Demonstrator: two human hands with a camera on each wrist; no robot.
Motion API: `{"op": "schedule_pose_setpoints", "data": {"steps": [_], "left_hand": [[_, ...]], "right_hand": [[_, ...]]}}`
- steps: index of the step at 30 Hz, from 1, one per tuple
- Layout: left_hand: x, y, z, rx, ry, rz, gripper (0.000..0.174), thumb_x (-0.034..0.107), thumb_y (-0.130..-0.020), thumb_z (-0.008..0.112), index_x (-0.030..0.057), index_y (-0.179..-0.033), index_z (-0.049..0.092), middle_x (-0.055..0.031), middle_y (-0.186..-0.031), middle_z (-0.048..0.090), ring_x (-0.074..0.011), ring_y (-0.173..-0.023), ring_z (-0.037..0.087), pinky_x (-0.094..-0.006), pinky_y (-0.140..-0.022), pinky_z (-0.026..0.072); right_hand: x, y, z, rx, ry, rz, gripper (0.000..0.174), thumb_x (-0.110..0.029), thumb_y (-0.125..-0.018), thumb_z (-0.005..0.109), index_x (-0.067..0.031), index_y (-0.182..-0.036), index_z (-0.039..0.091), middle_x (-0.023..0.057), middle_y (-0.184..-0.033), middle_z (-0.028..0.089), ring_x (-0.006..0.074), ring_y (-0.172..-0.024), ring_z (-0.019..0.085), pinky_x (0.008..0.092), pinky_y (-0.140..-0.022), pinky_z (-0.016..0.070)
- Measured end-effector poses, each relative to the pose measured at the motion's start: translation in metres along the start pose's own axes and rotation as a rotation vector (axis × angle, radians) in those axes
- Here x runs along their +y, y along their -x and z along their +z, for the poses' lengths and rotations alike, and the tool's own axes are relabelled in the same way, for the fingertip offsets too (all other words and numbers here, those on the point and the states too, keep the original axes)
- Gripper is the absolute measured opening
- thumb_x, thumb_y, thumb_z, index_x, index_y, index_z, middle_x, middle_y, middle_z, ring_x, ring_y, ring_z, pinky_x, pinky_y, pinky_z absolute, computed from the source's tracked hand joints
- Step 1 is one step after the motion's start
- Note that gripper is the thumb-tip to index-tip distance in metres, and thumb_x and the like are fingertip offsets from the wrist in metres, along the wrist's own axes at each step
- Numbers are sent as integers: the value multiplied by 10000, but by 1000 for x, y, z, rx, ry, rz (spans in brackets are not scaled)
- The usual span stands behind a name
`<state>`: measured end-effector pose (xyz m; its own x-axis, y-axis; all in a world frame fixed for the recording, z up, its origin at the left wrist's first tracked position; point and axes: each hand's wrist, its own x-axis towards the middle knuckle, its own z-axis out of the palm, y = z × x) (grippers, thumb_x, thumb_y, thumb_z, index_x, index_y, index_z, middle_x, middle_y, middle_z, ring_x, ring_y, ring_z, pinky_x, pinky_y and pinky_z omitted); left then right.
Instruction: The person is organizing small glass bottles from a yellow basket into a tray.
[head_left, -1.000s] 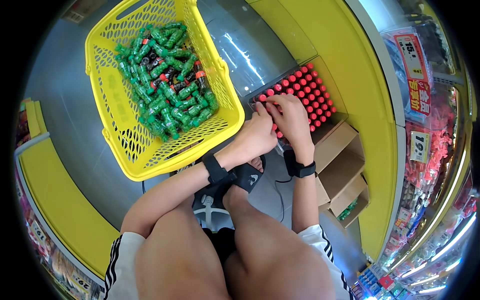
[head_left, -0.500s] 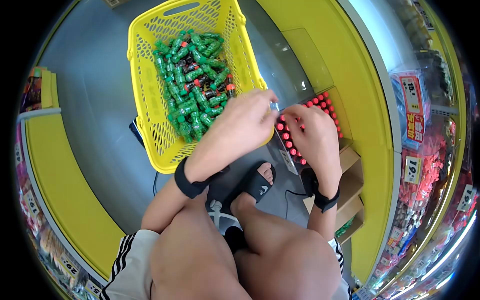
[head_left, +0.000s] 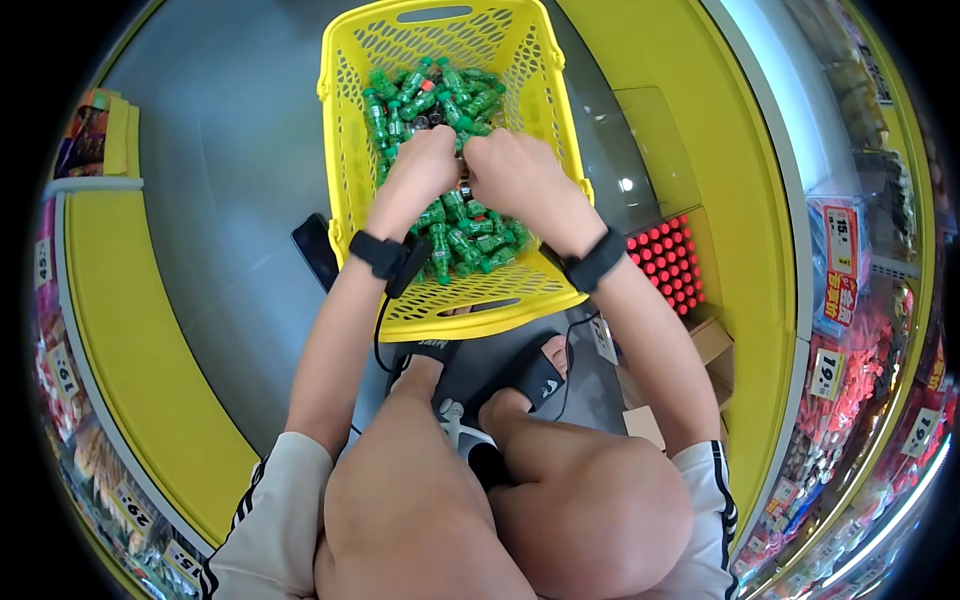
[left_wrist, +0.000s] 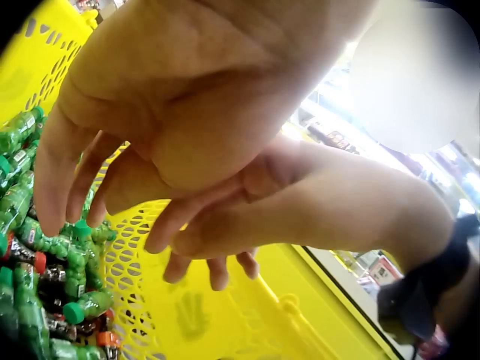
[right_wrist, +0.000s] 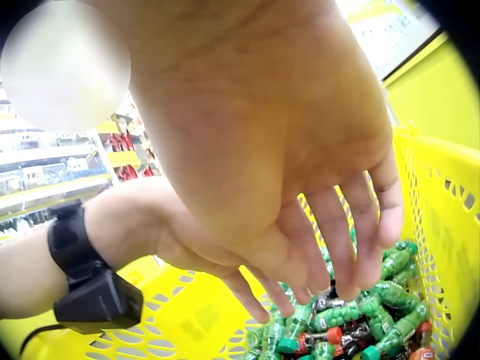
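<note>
Left hand [head_left: 420,170] and right hand [head_left: 512,176] hover side by side, fingers loose and empty, over the small green bottles [head_left: 470,245] heaped in the yellow basket [head_left: 490,310] at far centre; the red-capped tray [head_left: 665,262] on the right looks nearly full, the heap mostly unpicked.

Both hands are down in the yellow basket [head_left: 480,305], the left hand [head_left: 425,165] and right hand [head_left: 512,172] close together over the heap of green bottles [head_left: 470,240], fingertips seemingly resting on them. Just right of the basket stands a block of red caps [head_left: 665,262]
</note>
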<state>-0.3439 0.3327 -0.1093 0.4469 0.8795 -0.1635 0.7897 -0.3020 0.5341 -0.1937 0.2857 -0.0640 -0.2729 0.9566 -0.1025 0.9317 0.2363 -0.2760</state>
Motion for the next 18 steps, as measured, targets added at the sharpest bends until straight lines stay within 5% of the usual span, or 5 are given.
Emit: {"op": "schedule_pose_setpoints", "data": {"steps": [2, 5, 11, 18], "left_hand": [[-9, -17, 7, -80, -27, -38, 203, 48, -834, 662, -82, -974, 728, -328, -1030, 739, -484, -995, 736, -535, -848, 598], [-15, -33, 11, -367, 62, -335, 295, 15, -892, 597, -52, -1154, 715, -241, -1070, 772, -345, -939, 781, -432, -685, 635], [-27, -33, 24, -297, 223, -421, 231, 73, -964, 608, -55, -1149, 658, -246, -1179, 733, -360, -909, 773, -424, -654, 664], [-34, -32, 30, -262, 34, -303, 181, 15, -925, 606, -71, -1067, 678, -258, -1042, 756, -345, -851, 778, -406, -605, 631]], "right_hand": [[7, -24, 13, -97, -21, -20, 158, -174, -863, 731, -26, -916, 755, 243, -942, 759, 433, -887, 751, 537, -769, 607], [19, -52, 36, -400, -130, 138, 270, -134, -920, 679, -88, -1164, 784, 216, -1162, 772, 391, -1085, 752, 502, -935, 612], [34, -55, 70, -389, -260, 160, 413, -131, -926, 677, -144, -1335, 732, 223, -1321, 718, 391, -1209, 700, 507, -1003, 582], [37, -64, 118, -353, -296, 92, 352, -180, -938, 686, -151, -1282, 760, 237, -1191, 754, 418, -1124, 719, 505, -980, 590]]}}
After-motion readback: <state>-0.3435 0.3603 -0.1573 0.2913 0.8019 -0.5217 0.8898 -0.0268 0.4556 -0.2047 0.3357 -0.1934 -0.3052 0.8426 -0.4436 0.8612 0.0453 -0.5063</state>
